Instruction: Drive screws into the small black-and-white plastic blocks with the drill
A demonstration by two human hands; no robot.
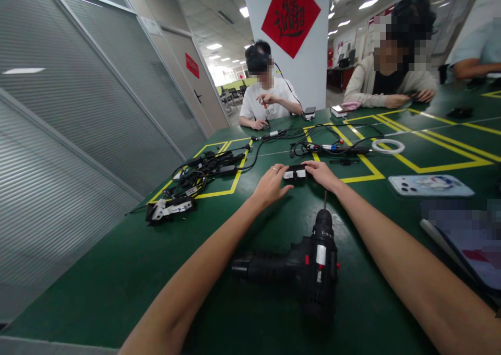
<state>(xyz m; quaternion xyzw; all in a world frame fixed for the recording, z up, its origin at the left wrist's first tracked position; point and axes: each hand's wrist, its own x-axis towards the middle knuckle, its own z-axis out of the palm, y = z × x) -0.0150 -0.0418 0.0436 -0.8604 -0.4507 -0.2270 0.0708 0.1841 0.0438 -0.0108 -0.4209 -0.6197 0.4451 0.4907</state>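
Note:
Between my hands lies a small black part with a white face (294,174), on or just over the green table. My left hand (272,184) has its fingertips against the part's left end, the thumb held apart below. At the opposite end, the fingers of my right hand (321,175) are bent onto the upper right corner. A black cordless drill (319,261) lies on its side between my forearms, its long thin bit pointing away from me, close to my right wrist.
Tangled black cables (211,169) and a black-and-white bracket (171,209) lie at left. Beyond my hands are an electric screwdriver (340,149) and a white ring (388,146). A phone (430,185) and a tablet-like device (465,245) are at right. Several people sit around the table.

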